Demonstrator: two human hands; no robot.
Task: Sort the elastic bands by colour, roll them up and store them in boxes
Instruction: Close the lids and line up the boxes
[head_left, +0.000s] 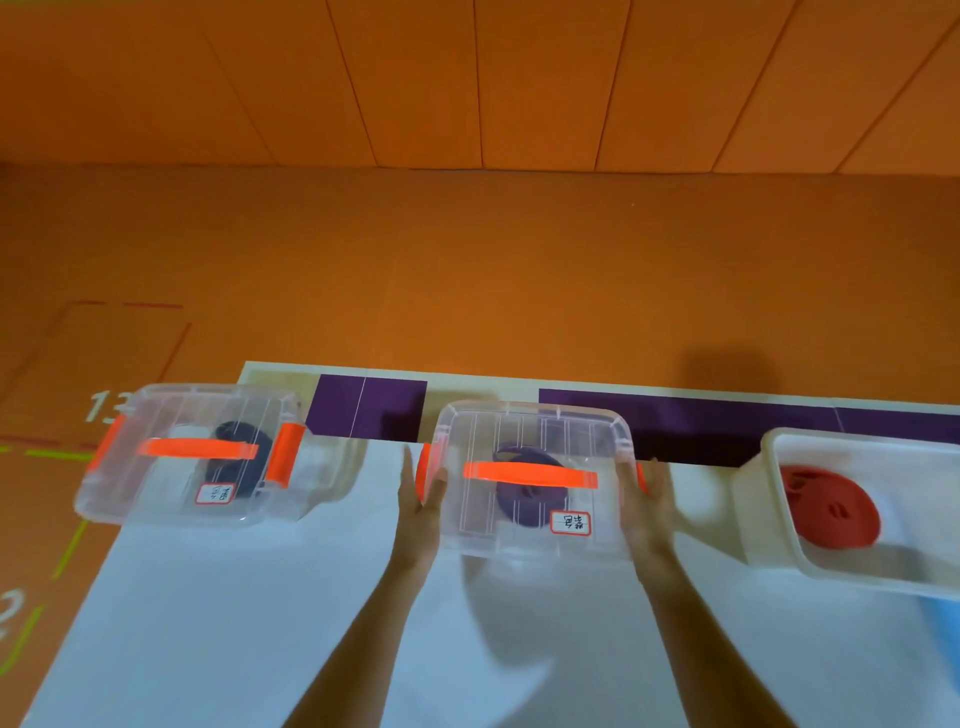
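As both forearms cross the white tabletop (249, 623), the left hand (423, 496) and right hand (644, 501) press straight fingers (658, 480) flat against the sides of the lidded middle box (524, 441) — purple band (524, 501) rolled inside — with an open box (753, 499) holding a red band (831, 514) to its right.

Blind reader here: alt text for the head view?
The left hand and right hand press the sides of the lidded middle box with a purple band; left box holds a dark band, open right box a red band.
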